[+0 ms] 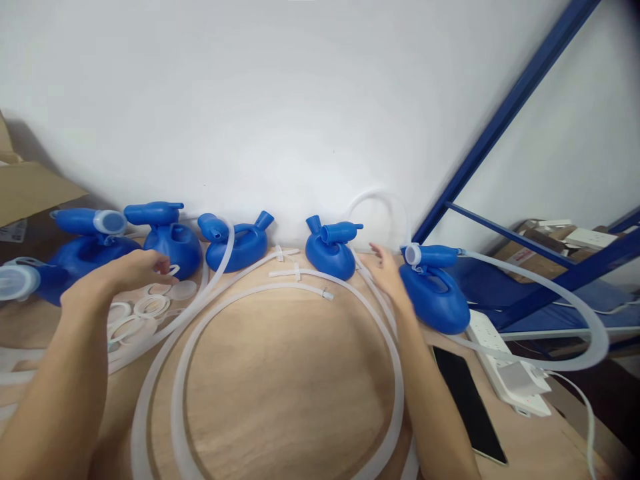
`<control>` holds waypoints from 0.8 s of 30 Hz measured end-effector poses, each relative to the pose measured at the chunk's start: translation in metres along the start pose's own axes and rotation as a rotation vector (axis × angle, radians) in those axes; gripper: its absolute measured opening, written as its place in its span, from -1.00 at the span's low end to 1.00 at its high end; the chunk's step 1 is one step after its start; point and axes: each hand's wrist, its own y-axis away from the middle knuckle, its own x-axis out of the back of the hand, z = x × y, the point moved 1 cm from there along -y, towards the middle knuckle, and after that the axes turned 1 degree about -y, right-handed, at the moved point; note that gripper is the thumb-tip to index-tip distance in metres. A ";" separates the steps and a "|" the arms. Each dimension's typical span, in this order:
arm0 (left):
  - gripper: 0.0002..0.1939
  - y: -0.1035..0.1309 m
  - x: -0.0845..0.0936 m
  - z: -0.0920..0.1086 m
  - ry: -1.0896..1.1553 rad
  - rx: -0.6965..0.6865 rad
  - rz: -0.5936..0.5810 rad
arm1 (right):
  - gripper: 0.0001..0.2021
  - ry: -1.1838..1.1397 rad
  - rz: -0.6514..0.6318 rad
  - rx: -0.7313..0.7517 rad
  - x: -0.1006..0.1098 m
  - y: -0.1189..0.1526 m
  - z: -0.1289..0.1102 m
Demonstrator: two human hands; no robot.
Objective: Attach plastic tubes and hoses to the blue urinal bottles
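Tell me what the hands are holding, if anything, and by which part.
The left hand appears to pinch a thin white ring by its edge, at the fingertips; the right hand is open and holds nothing.

Five blue jugs (443, 308) lay on one worktop (295, 373), and five blue cylindrical pieces (440, 256) could be counted with them. Three translucent caps (111, 222) showed on blue parts, plus one flat translucent disc (183, 290). The white rings (151, 306) numbered at least four, though their overlap hid the exact total. At least three translucent tubes (398, 373) could be made out, but their crossings left the full count unclear. There were two small white clips (297, 272), one phone (467, 400), one power strip (487, 340) and one blue metal frame (505, 123). Two hands showed, one left hand (143, 268) and one right hand (386, 270).
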 end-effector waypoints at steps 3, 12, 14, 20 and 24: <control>-0.49 0.005 0.008 0.029 -0.063 -0.032 -0.090 | -0.19 -0.047 -0.027 -0.021 -0.056 0.004 0.009; -0.12 0.016 0.013 0.082 -0.087 -0.160 -0.156 | -0.12 -0.039 0.010 -0.121 -0.089 -0.004 0.033; -0.12 0.017 0.011 0.088 -0.060 -0.198 -0.162 | -0.16 -0.023 0.012 -0.133 -0.088 -0.011 0.032; -0.10 0.020 0.002 0.102 -0.057 -0.305 -0.146 | -0.22 0.004 -0.002 -0.151 -0.102 -0.039 0.020; -0.02 0.019 -0.004 0.104 -0.050 -0.332 -0.109 | -0.39 0.003 0.001 -0.141 -0.106 -0.051 0.014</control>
